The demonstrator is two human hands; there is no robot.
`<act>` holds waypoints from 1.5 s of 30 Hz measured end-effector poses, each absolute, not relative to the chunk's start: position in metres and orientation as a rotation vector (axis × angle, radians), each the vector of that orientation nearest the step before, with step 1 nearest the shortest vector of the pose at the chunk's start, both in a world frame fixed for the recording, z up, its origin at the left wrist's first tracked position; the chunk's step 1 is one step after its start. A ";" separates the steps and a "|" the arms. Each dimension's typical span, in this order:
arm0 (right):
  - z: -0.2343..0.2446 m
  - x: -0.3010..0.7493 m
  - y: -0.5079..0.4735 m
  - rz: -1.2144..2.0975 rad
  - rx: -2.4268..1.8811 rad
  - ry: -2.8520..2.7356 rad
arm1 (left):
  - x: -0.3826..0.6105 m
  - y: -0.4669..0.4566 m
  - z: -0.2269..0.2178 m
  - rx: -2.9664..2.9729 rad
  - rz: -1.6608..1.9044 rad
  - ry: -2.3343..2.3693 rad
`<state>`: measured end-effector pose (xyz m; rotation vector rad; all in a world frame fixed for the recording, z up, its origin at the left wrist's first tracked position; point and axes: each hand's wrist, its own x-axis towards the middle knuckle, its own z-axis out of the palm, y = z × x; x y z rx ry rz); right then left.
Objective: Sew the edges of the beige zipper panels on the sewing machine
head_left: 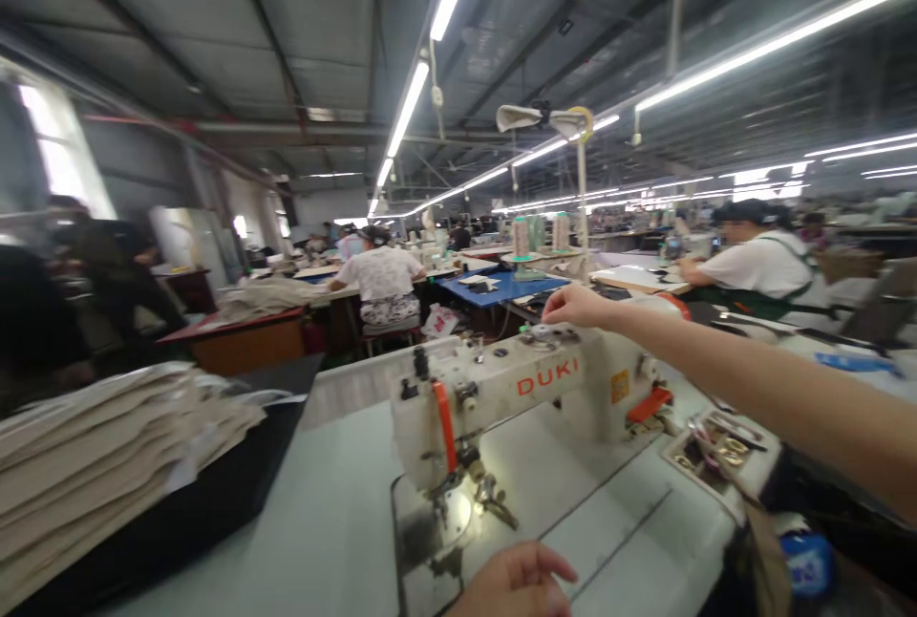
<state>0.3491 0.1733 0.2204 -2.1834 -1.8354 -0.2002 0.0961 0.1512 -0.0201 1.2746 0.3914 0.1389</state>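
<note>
An industrial sewing machine (530,378), white with orange lettering, stands on a pale table. My right hand (579,308) reaches over its arm. The fingertips are pinched together just above the round metal winder part (550,332) on top; whatever lies between them is too small to make out. Low in the view, my left hand (520,581) hovers over the pale tabletop in front of the needle area. Its fingers are loosely bent and apart, with nothing visible in them. Beside it are the presser foot and needle plate (455,514).
Stacked beige fabric pieces (107,464) lie on black material at the left. A small tray (706,455) of metal parts sits at the table's right end. Thread cones (560,233) stand behind the machine. Co-workers (379,273) sit at other tables.
</note>
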 end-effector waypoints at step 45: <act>0.216 0.309 0.156 -0.553 -2.170 -2.081 | 0.095 0.150 -0.022 1.301 0.093 0.415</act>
